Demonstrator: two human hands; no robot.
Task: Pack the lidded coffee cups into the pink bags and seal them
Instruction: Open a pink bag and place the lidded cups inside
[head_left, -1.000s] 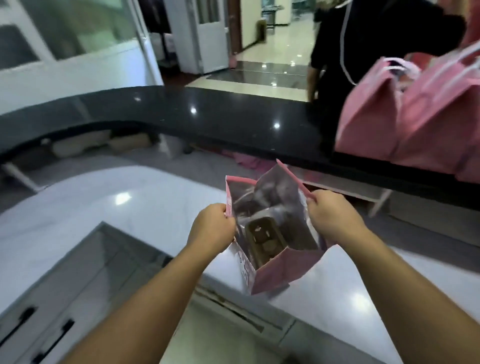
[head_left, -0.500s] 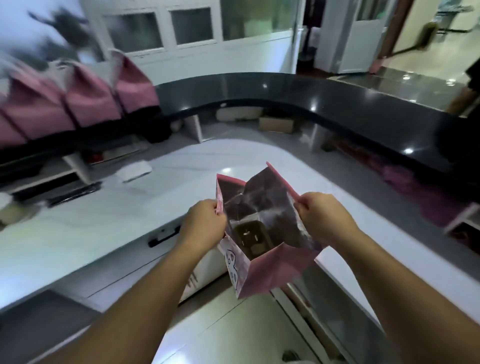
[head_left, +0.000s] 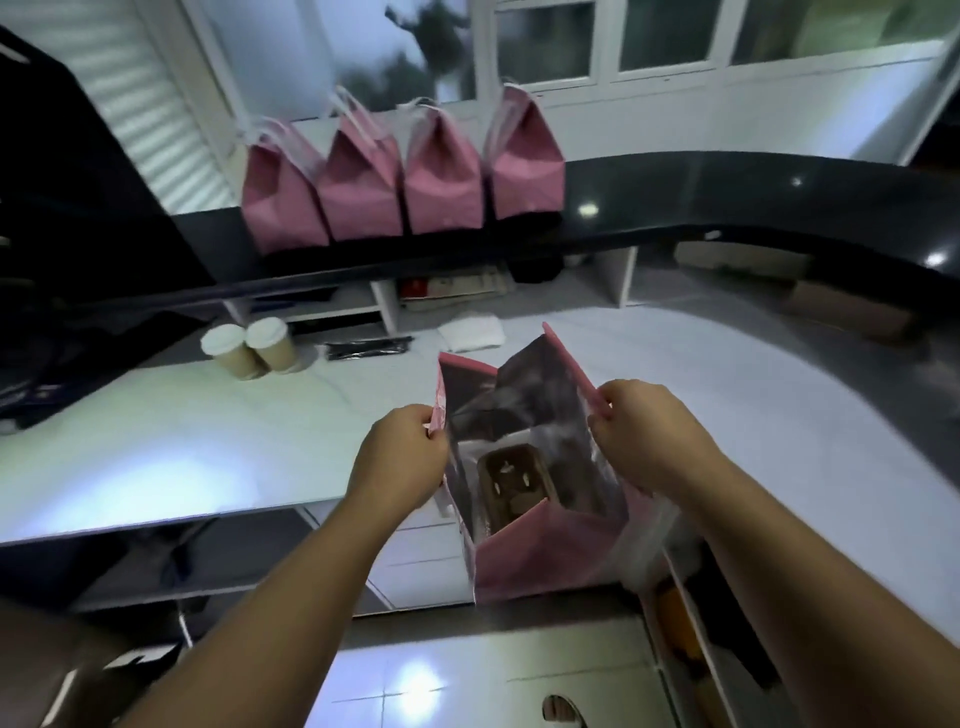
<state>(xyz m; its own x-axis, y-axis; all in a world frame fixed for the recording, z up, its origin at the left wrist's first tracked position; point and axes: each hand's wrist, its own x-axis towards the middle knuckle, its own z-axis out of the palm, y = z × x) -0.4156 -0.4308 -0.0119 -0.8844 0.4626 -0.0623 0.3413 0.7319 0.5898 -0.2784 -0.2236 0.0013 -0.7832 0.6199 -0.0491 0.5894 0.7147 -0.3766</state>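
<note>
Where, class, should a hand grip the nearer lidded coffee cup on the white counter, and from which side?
Grip the nearer cup round its tan wall below the white lid, coming from its open right side: the other cup stands tight against its left, and it stands upright.

Open bag (head_left: 540, 551) between hands, cups (head_left: 254, 348) left, four bags (head_left: 405, 176) behind

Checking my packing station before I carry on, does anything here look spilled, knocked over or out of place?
Nothing stands out. The two lidded cups stand upright on the white counter, the four closed pink bags sit in a row on the black ledge, and both hands hold the open pink bag intact.
</note>
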